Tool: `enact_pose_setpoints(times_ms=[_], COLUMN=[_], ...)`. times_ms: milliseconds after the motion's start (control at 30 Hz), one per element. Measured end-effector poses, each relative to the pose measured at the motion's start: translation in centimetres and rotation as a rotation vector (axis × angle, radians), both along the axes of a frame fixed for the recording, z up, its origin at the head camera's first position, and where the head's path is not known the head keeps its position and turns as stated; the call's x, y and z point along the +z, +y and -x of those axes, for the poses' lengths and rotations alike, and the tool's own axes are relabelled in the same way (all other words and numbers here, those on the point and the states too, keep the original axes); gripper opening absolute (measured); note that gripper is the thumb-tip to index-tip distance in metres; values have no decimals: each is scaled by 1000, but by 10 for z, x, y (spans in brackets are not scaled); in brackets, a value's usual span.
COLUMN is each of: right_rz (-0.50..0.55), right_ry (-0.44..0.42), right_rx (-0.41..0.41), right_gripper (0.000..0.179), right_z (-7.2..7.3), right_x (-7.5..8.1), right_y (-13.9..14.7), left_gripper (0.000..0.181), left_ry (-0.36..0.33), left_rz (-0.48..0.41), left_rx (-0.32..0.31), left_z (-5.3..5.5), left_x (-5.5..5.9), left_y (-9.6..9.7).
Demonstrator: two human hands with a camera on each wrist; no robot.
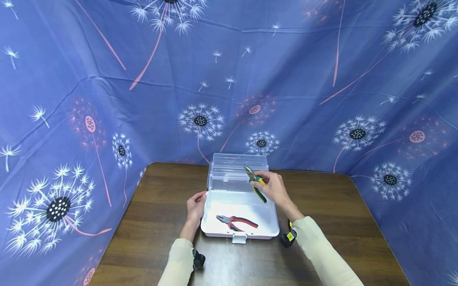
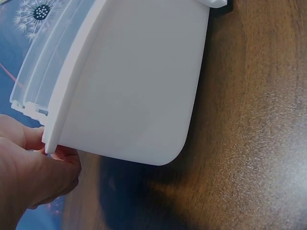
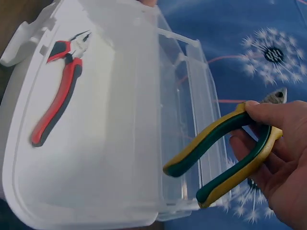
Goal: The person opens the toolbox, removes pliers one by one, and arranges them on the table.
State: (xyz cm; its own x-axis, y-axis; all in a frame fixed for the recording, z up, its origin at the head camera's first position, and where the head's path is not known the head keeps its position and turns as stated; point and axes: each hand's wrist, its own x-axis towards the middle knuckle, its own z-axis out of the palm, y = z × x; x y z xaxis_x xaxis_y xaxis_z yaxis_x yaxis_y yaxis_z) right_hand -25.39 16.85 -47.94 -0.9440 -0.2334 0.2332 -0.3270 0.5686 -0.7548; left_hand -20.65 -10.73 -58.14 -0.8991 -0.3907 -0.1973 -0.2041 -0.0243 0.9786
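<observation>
My right hand [image 1: 273, 188] holds green-and-yellow-handled pliers [image 3: 225, 179] above the right rear part of a white plastic box [image 1: 212, 231]. Their metal nose points up and left in the head view, and the two handles stand apart. Inside the box, near its front, lie red-and-black-handled pliers [image 3: 58, 108] with their metal head to the left. My left hand [image 1: 195, 207] pinches the box rim at the rear left corner, thumb above and fingers beneath in the left wrist view. The clear lid [image 1: 234, 183] is swung back behind the box.
The box stands on a brown wooden table [image 1: 150, 234], with its white front latch [image 1: 239, 238] hanging down. A blue cloth [image 1: 161, 119] with dandelion prints hangs behind the table and at both sides. Black wrist cameras [image 1: 198, 259] sit on both forearms.
</observation>
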Motion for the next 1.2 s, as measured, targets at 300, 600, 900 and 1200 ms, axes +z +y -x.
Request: enact_pose_setpoints(times_ms=[300, 600, 900, 1200], right_rz=[122, 268, 178, 281], right_ry=[-191, -340, -347, -420], right_rx=[-123, -187, -255, -257], right_gripper=[45, 57, 58, 60], right_z=[-3, -8, -15, -21], right_x=[0, -14, -31, -47], right_y=[39, 79, 113, 139], left_gripper=[25, 24, 24, 24], left_ry=[-3, 24, 1, -9], left_rz=[-7, 4, -6, 2], left_rx=[1, 5, 11, 18], left_z=[0, 2, 1, 2], left_x=[-2, -2, -4, -4], left_y=[-2, -1, 1, 0])
